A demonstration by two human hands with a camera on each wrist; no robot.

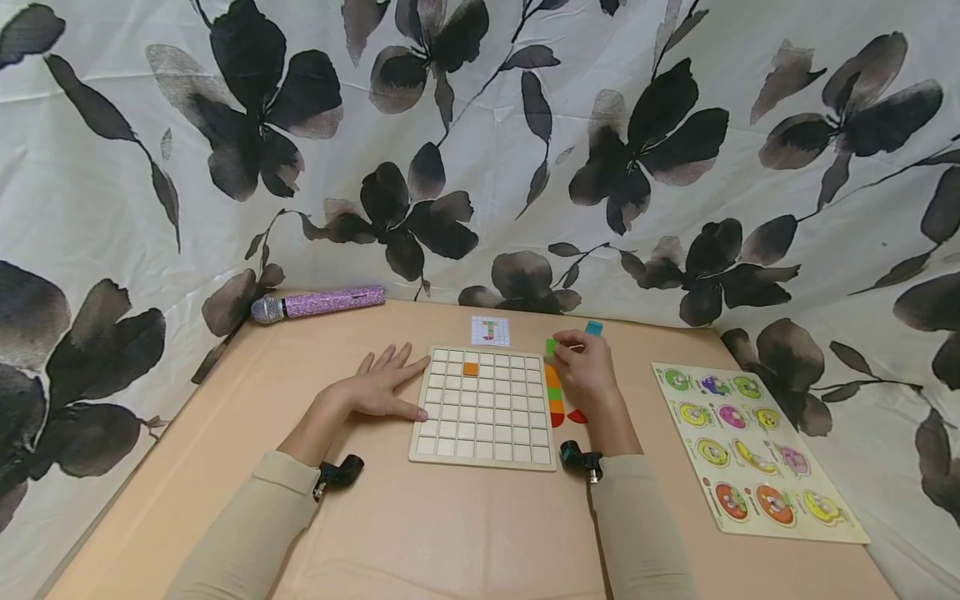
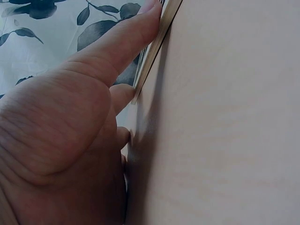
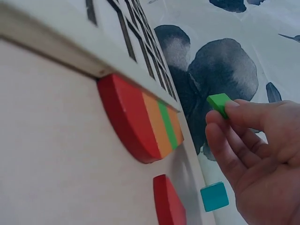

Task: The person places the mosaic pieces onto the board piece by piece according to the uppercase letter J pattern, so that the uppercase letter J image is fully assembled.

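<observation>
A white grid board (image 1: pixel 480 454) lies flat on the table, with one orange square block (image 1: pixel 470 369) in its upper part. My left hand (image 1: pixel 378 387) has its fingers spread, and the thumb and fingertips rest at the board's left edge. Just off the board's upper right corner, my right hand (image 1: pixel 588 371) pinches a small green block (image 3: pixel 219 101) between thumb and forefinger. Along the right edge, partly under that hand, runs a row of red, orange and green blocks (image 1: pixel 555 396). A loose red piece (image 1: pixel 577 416) lies beside the row; a blue block (image 1: pixel 593 327) sits beyond the hand.
A small pattern card (image 1: pixel 491 331) lies behind the board. At the right is a fruit picture board (image 1: pixel 757 454). A purple glittery microphone (image 1: pixel 322 304) lies at the back left, before a floral cloth (image 1: pixel 525 167). Each wrist wears a black camera.
</observation>
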